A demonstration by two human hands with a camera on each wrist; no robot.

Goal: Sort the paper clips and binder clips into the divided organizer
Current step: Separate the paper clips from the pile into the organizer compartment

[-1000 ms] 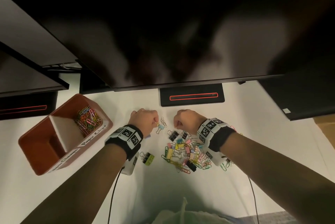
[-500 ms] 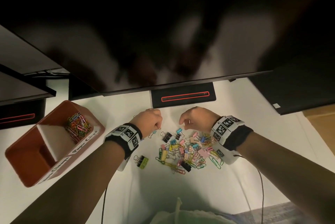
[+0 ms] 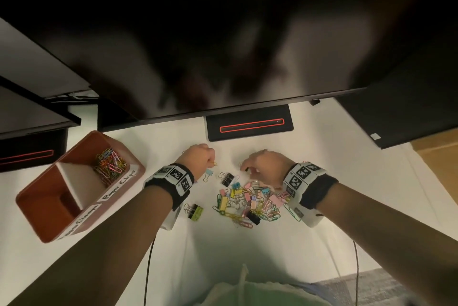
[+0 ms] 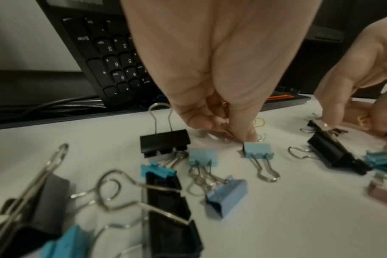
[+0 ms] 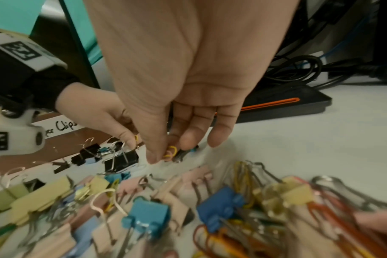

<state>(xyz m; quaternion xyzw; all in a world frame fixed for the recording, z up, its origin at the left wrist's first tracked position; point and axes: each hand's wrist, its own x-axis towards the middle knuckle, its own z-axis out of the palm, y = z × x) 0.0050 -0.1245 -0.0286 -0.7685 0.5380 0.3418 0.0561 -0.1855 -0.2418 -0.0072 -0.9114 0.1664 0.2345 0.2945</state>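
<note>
We note the left hand (image 3: 198, 160) curled, fingertips (image 4: 246, 134) pinching paper clips (image 4: 226, 130) down at the white table (image 3: 334, 176), just far of a light-blue binder clip (image 4: 257, 150). The right hand (image 3: 266, 165) pinches a yellow paper clip (image 5: 171, 152) between thumb and fingers at the far edge of the mixed pile (image 3: 250, 203). The brown divided organizer (image 3: 44, 226) stands to the left, well apart from the pile; its far compartment holds coloured paper clips (image 3: 110, 163). We cannot tell what the near compartment holds. A black binder clip (image 3: 227, 178) lies between the hands.
</note>
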